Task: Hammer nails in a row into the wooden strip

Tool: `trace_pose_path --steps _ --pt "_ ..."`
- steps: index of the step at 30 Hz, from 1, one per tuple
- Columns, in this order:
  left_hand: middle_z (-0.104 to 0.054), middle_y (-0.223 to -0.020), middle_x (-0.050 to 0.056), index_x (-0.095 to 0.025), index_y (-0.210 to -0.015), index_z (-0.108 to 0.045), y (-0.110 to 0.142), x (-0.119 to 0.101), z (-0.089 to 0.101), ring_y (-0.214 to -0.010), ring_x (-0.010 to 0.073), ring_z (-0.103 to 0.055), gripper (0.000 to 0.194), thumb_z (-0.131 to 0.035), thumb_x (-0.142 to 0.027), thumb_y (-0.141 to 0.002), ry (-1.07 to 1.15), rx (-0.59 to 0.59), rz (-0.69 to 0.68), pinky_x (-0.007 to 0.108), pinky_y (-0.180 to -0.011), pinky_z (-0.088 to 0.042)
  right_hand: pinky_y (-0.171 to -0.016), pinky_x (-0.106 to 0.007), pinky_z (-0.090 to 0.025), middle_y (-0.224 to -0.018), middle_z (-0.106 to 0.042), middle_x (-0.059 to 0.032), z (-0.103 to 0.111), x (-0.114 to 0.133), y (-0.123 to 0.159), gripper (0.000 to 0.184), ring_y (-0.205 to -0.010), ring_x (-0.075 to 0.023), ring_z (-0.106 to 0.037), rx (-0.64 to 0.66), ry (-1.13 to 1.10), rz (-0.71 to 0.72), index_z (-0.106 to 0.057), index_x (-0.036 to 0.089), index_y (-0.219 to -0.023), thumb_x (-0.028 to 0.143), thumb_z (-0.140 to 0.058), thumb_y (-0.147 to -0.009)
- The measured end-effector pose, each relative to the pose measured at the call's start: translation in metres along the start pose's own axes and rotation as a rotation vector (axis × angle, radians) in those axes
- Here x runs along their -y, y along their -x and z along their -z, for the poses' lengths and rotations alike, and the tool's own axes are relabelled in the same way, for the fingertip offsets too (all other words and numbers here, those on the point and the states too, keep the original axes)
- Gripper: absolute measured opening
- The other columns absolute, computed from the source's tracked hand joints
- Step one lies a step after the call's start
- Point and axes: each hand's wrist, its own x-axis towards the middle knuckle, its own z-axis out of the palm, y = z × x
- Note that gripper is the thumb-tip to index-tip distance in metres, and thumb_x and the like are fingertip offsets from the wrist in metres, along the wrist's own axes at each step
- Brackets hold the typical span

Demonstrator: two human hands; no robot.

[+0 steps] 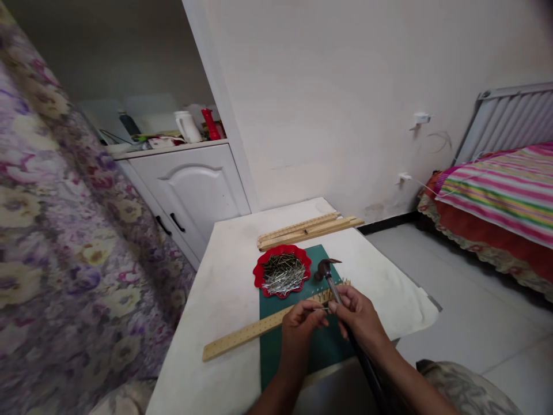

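Note:
My right hand [356, 314] is closed around a claw hammer [331, 282], whose dark head points away from me over the green mat. A thin nail [320, 309] is pinched in the fingers of my left hand [302, 320], close to the right fingertips. Beneath and beyond both hands lies a long wooden strip [246, 334] with rows of small holes. Several nails stand upright in its right end, partly hidden by my right hand. Just past the strip, a red scalloped dish [258, 275] holds a heap of dark and silvery nails [283, 274].
The strip and dish rest partly on a green mat [272, 369] on a white-covered table [228, 259]. More wooden strips [309, 229] lie at the table's far edge. A white cabinet [190, 184] and floral curtain [108, 248] stand left; a bed [505, 202] is at right.

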Motion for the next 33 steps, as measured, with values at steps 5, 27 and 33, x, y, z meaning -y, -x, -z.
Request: trace_pose_path --steps 5,27,33 --pt "-0.062 -0.064 -0.001 -0.016 -0.080 -0.062 -0.008 -0.006 0.015 -0.062 0.0129 -0.056 0.016 -0.060 -0.032 -0.076 -0.133 -0.097 -0.039 0.023 -0.062 -0.044 -0.029 -0.015 -0.029 -0.066 -0.058 0.0058 0.001 0.002 0.003 0.030 -0.030 -0.0017 -0.040 -0.002 0.066 0.049 -0.055 0.017 -0.091 0.039 -0.066 -0.075" --pt "-0.061 -0.079 0.001 -0.020 -0.075 -0.061 -0.027 0.009 0.024 -0.077 0.0151 -0.058 0.014 -0.049 -0.019 -0.083 -0.889 -0.030 -0.307 0.024 -0.068 -0.042 -0.029 -0.015 -0.031 -0.064 -0.056 0.0072 0.004 0.009 0.006 0.025 -0.031 -0.0022 -0.040 -0.007 0.134 0.043 -0.052 0.018 -0.092 0.035 -0.062 -0.076" --pt "-0.062 -0.080 0.002 -0.020 -0.077 -0.062 -0.026 0.009 0.021 -0.075 0.0148 -0.059 0.013 -0.049 -0.019 -0.082 -0.951 -0.035 -0.305 0.024 -0.067 -0.041 -0.029 -0.014 -0.030 -0.066 -0.057 0.0070 0.006 0.008 0.007 0.020 -0.031 -0.0017 -0.040 0.040 0.173 0.045 -0.051 0.019 -0.091 0.033 -0.058 -0.079"
